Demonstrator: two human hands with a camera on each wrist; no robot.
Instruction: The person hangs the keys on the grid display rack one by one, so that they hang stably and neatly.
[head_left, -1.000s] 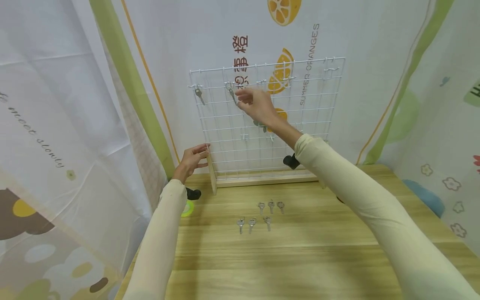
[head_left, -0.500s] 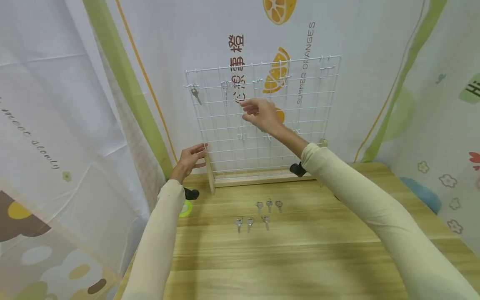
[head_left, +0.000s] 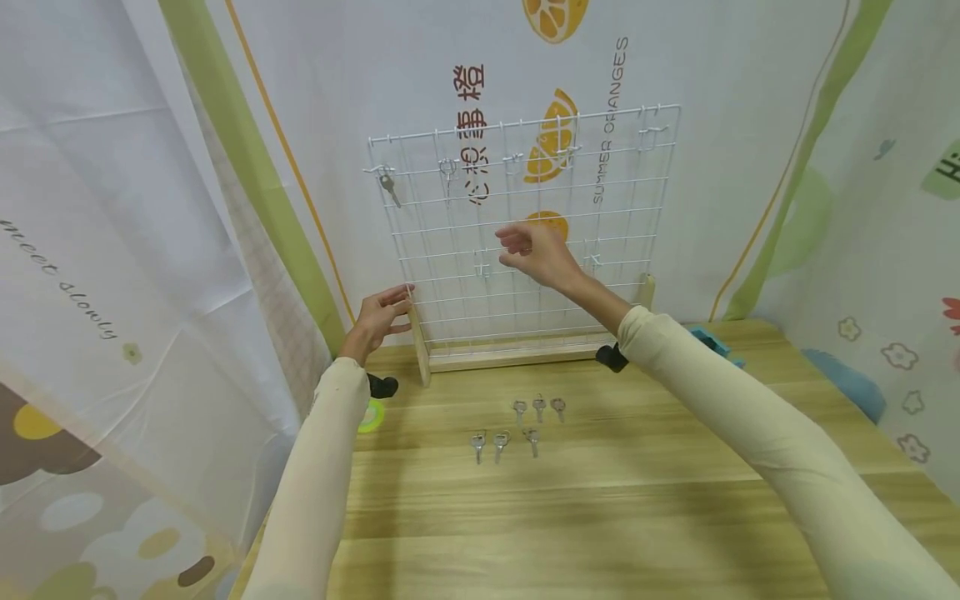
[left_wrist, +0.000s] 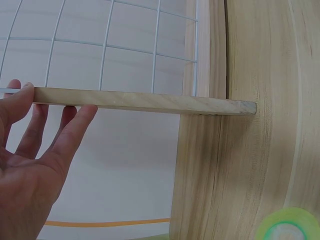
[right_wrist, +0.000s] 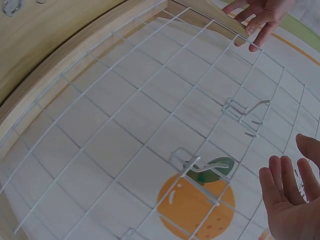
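A white wire grid rack with a wooden base (head_left: 517, 360) stands upright at the back of the table. My left hand (head_left: 378, 320) holds its left wooden post (left_wrist: 140, 101), thumb on one side and fingertips on the other. My right hand (head_left: 546, 255) hovers before the grid's middle, fingers loosely bent, with nothing in it. One key (head_left: 389, 188) hangs from the upper left hook. On the hook to its right hangs a second, thin-looking key on a ring (head_left: 447, 168). More hooks, such as one low hook (right_wrist: 245, 107), hold nothing.
Several keys with rings lie in two rows on the table, among them a front key (head_left: 501, 446) and a back key (head_left: 539, 407). A green tape roll (head_left: 371, 416) sits by the left forearm. A blue object (head_left: 709, 341) is partly behind the right sleeve.
My right hand has let go of the second key, left hanging on its hook, and drawn away downward and to the right. My left hand stays on the post.
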